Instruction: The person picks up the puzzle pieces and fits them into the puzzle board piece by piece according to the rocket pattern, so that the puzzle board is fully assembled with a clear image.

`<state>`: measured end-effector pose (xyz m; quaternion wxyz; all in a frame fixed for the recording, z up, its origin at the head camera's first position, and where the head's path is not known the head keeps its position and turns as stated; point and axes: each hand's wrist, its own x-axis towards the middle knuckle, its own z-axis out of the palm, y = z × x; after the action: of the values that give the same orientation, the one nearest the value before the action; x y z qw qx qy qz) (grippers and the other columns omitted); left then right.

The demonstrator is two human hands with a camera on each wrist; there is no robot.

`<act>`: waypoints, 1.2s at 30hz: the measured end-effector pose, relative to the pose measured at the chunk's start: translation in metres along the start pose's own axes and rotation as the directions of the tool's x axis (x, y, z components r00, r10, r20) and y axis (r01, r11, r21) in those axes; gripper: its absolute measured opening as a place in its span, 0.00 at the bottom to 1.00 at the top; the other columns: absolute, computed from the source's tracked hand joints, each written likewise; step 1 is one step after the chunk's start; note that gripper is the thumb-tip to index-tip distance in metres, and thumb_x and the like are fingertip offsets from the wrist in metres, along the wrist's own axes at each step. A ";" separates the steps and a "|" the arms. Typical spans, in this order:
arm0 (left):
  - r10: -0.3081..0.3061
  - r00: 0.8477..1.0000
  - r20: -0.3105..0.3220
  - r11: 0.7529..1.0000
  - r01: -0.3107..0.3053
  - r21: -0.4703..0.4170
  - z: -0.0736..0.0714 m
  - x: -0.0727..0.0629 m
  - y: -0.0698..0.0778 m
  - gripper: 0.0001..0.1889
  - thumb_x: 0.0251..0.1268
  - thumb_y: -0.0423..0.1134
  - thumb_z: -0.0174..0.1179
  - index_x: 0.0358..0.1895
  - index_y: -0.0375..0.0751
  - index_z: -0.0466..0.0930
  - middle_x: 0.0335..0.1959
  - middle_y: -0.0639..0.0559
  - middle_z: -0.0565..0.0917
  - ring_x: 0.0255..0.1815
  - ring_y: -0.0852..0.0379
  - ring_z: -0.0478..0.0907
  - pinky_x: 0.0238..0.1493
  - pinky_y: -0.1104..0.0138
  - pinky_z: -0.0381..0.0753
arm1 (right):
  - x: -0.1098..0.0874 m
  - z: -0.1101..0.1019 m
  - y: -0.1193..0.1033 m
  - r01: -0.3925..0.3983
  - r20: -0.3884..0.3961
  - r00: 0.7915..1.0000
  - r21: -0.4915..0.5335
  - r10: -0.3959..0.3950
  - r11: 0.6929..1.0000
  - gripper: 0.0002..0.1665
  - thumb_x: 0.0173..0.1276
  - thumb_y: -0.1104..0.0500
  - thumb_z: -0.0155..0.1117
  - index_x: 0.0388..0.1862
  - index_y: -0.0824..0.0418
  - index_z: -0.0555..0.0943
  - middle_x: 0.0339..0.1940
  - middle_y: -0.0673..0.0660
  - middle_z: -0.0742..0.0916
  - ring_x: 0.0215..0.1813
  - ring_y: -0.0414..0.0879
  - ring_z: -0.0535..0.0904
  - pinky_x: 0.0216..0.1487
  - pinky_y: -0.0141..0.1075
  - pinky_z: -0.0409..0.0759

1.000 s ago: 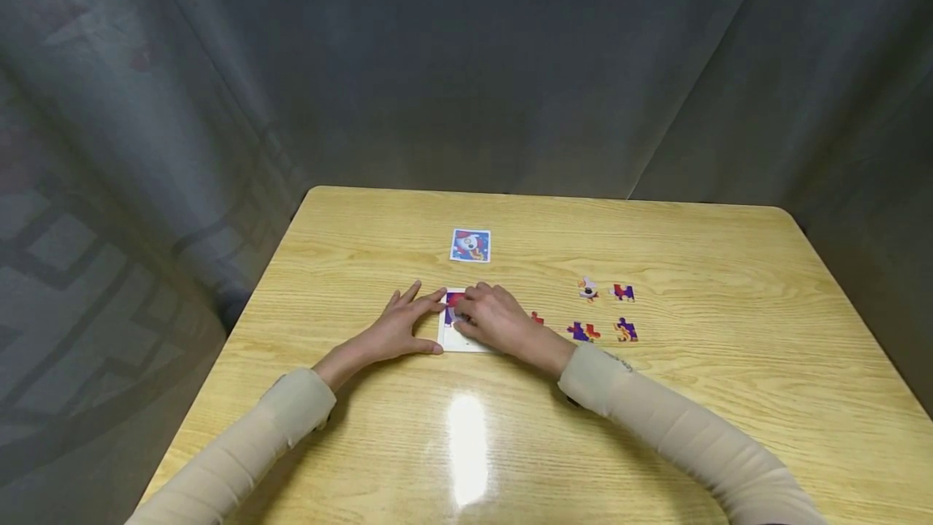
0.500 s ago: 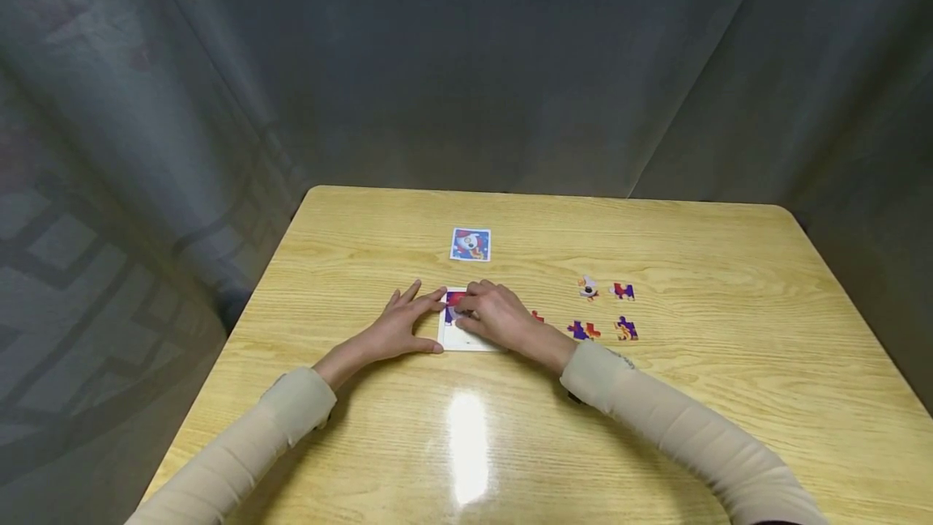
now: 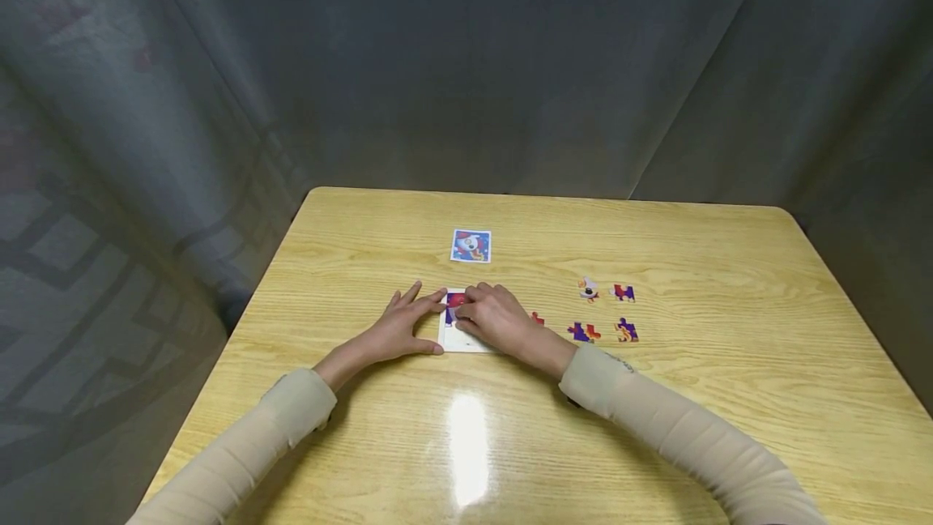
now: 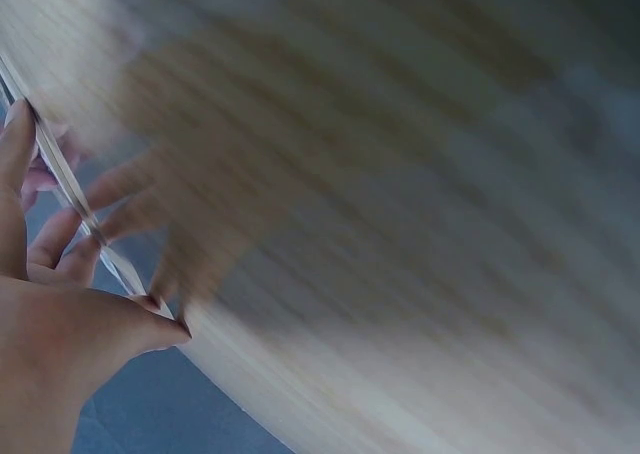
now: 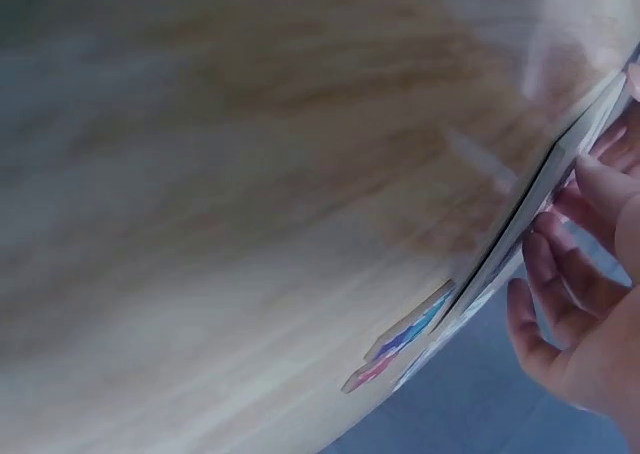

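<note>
A white-framed puzzle board [image 3: 459, 342] lies flat on the table, with purple and red jigsaw pieces [image 3: 453, 298] in its upper left part. Against its left edge rests my left hand [image 3: 397, 329], fingers and thumb spread. My right hand [image 3: 499, 321] is over the board's right side; its curled fingertips and thumb pinch a jigsaw piece low on the board, mostly covered by the fingers. In the right wrist view, the board [image 5: 540, 189] appears edge-on beside the fingers. The left wrist view shows the thumb and fingers along the board's rim [image 4: 65, 179].
Several loose jigsaw pieces [image 3: 584, 331] lie to the right of the board, one partly behind the right hand. A square picture card [image 3: 470, 245] lies farther back on the wooden table [image 3: 350, 225]. Grey curtains [image 3: 466, 71] hang behind and at both sides.
My right hand's fingers shift very slightly over the board. The left hand, board and loose pieces stay in place.
</note>
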<state>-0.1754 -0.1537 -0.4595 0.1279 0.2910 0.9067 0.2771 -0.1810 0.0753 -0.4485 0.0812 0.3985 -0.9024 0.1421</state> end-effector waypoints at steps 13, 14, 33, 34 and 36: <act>0.009 1.000 -0.015 1.000 -0.009 0.006 0.003 0.001 -0.004 0.35 0.52 0.52 0.71 0.64 0.43 0.72 0.75 0.51 0.59 0.77 0.37 0.40 0.71 0.38 0.35 | -0.002 0.003 0.002 -0.040 -0.035 0.999 0.003 0.040 0.999 0.11 0.64 0.50 0.68 0.36 0.56 0.87 0.36 0.51 0.82 0.38 0.45 0.76 0.38 0.40 0.77; 0.007 1.000 -0.014 1.000 -0.007 0.006 0.003 0.001 -0.004 0.36 0.52 0.52 0.71 0.64 0.43 0.72 0.75 0.51 0.59 0.77 0.37 0.39 0.71 0.38 0.35 | -0.003 0.002 0.003 -0.043 -0.037 0.998 0.013 0.043 0.999 0.11 0.65 0.50 0.67 0.37 0.56 0.87 0.36 0.51 0.83 0.38 0.45 0.76 0.39 0.40 0.77; 0.021 1.000 -0.017 1.000 -0.021 0.009 0.001 0.005 -0.004 0.35 0.50 0.52 0.72 0.62 0.43 0.73 0.75 0.50 0.59 0.77 0.37 0.40 0.71 0.39 0.33 | -0.108 -0.051 0.131 -0.309 -0.076 0.940 0.235 0.334 0.922 0.27 0.65 0.54 0.67 0.61 0.61 0.78 0.54 0.59 0.84 0.56 0.55 0.73 0.53 0.56 0.67; 0.022 1.000 -0.018 1.000 -0.022 0.010 0.001 0.005 -0.004 0.35 0.50 0.52 0.72 0.62 0.42 0.73 0.75 0.50 0.59 0.77 0.37 0.40 0.71 0.39 0.33 | -0.114 -0.052 0.135 -0.329 -0.050 0.936 0.236 0.349 0.915 0.28 0.65 0.53 0.67 0.62 0.60 0.77 0.56 0.60 0.83 0.57 0.55 0.72 0.55 0.57 0.66; 0.022 1.000 -0.018 1.000 -0.021 0.011 0.000 0.005 -0.005 0.35 0.51 0.52 0.72 0.63 0.42 0.73 0.75 0.50 0.59 0.77 0.37 0.40 0.71 0.39 0.33 | -0.123 -0.053 0.142 -0.364 -0.006 0.926 0.239 0.376 0.900 0.31 0.65 0.50 0.67 0.64 0.60 0.75 0.59 0.61 0.81 0.59 0.56 0.70 0.56 0.58 0.64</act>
<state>-0.1813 -0.1536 -0.4629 0.1150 0.2989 0.9062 0.2761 -0.2026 0.2694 -0.4574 0.0286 0.2227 -0.9362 0.2703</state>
